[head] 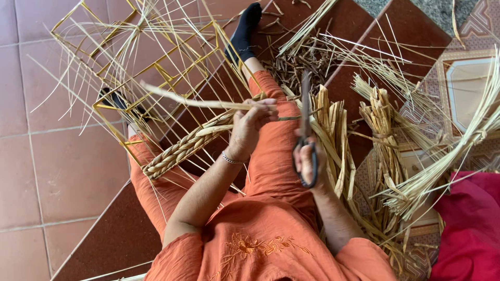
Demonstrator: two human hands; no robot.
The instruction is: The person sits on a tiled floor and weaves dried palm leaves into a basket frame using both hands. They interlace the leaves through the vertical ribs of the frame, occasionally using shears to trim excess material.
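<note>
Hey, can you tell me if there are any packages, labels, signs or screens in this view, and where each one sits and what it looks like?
None in view: no package, label, sign or screen.
The left hand pinches a pale straw strand by the yellow wire frame with its plaited band.
The right hand holds dark scissors upright over the lap.
Bundles of dried straw lie on the tiled floor to the right.

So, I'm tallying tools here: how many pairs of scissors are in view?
1: the scissors are in the right hand, blades pointing up beside the left hand. Others could be hidden under the straw bundles.
</note>
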